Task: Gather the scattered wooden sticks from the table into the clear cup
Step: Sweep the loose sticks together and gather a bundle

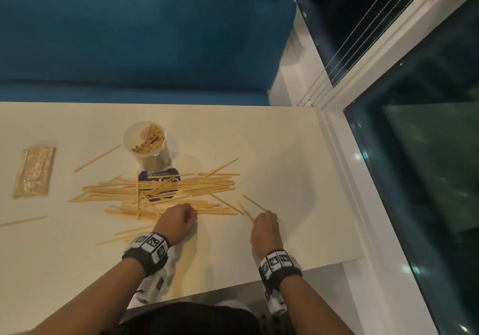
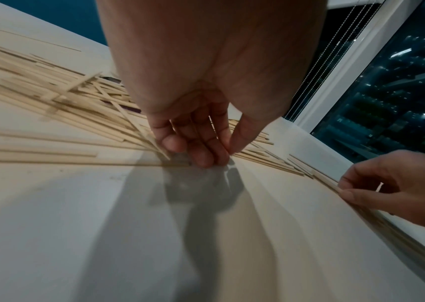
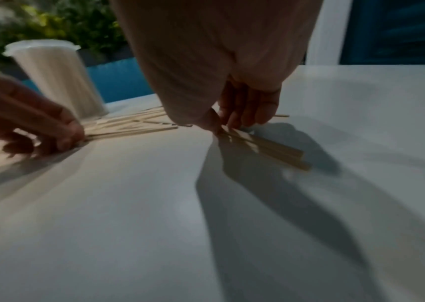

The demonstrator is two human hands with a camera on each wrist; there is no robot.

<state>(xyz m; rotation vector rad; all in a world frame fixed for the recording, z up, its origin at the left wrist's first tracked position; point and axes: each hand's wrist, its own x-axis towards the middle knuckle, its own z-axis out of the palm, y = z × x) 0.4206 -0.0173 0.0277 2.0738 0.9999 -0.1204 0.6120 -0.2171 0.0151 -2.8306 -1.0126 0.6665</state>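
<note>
Head view: clear cup [image 1: 149, 142] upright on the table [image 1: 272, 153], already part-filled with sticks. Main pile of wooden sticks [image 1: 160, 192] lies just on the near side of the cup, strays to the cup's left and near-left. Left hand [image 1: 177, 222] at the pile's near edge, right hand [image 1: 265, 224] to the near-right of the cup on a few loose sticks. Wrapped packet [image 1: 35, 171] well to the left of the cup.

Left wrist view: left-hand fingertips [image 2: 203, 157] curled, thumb pinching stick ends against the table. Risk: thin flat sticks, pinch likely to lift only one or two and fan the rest.

Right wrist view: blurred; right fingers [image 3: 234, 120] narrow, pinching a small bundle [image 3: 270, 149] near-right of the cup. Risk: loose bundle may splay or drop on lifting; long ends could tip the light cup.
</note>
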